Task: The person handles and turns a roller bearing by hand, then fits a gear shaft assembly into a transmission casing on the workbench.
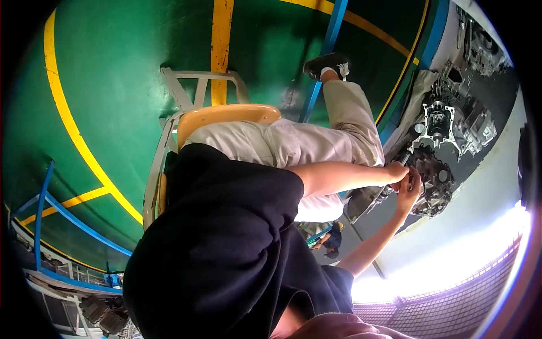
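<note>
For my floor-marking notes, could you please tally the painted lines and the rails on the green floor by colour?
Yellow painted lines: 4 visible stretches (a long curve at left with a branch, one straight stripe under the chair, one curve at upper right)
Blue rails or bars: 3 visible (one by the shoe, one at the bench edge, one frame at lower left)
Total: 7

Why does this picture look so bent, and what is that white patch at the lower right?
Head view: the fisheye lens curves the yellow floor lines toward the dark rim; glare at lower right washes out detail; both hands and the metal engine parts stay fairly sharp.
</note>
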Available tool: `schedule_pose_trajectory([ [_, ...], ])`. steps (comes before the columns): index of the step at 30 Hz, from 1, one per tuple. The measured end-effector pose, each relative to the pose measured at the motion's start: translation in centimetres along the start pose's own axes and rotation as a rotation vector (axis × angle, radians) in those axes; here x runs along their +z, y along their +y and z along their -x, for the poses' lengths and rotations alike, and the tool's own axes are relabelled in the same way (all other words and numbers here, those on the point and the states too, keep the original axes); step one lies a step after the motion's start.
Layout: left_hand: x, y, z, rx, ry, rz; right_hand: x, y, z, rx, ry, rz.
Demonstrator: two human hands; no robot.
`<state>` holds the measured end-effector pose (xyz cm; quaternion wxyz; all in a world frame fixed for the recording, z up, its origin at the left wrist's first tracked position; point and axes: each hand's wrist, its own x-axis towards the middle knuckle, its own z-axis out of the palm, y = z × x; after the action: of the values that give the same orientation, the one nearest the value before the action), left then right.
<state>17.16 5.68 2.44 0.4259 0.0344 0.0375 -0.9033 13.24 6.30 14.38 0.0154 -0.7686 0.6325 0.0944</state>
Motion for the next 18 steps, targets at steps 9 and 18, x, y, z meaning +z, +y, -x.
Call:
schedule_pose_trajectory([
  [9, 0.3, 1.6, -0.5, 0.156, 0.096, -0.078, -1.0, -1.0, -1.5, 0.004, 0.014, 0.060],
  [18, 0.7, 2.4, -0.5, 0.477, 0.441, -0.350, -1.8, -2.8, -3.9, -0.118, 0.015, 0.243],
])
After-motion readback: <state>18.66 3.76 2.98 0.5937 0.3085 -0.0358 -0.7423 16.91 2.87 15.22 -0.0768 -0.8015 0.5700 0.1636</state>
